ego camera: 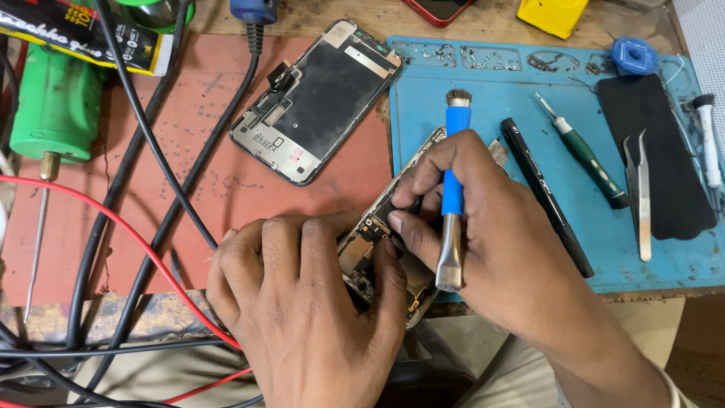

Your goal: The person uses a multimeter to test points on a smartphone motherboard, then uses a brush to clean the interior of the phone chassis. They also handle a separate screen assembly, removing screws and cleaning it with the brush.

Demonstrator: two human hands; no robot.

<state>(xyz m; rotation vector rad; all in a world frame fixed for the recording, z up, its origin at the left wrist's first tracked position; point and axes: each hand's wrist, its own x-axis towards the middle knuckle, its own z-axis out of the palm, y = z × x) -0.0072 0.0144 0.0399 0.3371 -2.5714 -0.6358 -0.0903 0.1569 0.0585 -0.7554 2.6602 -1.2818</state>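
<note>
While both hands work at the bench's front edge, I see the opened phone body [377,242] lying half on the blue mat [483,98] and half on the red mat [211,151], largely covered by the hands. My left hand [302,302] presses down on its lower end, fingers curled together over the frame; whether they pinch anything I cannot tell. My right hand [491,227] has thumb and forefinger drawn together at the phone's inner parts, and a blue-handled brush tool [451,189] is tucked between its fingers, bristles up, metal end down.

Behind the hands, a separated phone screen [317,102] lies face down on the red mat, well apart from the phone body. To the right on the blue mat lie a black pen-like tool [547,196], a green-handled screwdriver [585,155], steel tweezers [640,189], a black pad [657,151] and a white-handled driver [710,143]. Small screws [468,57] sit in the mat's upper trays. At left, black cables [151,189] and a red wire [113,219] cross the bench beside a green bottle [57,106], crowding the left hand's side.
</note>
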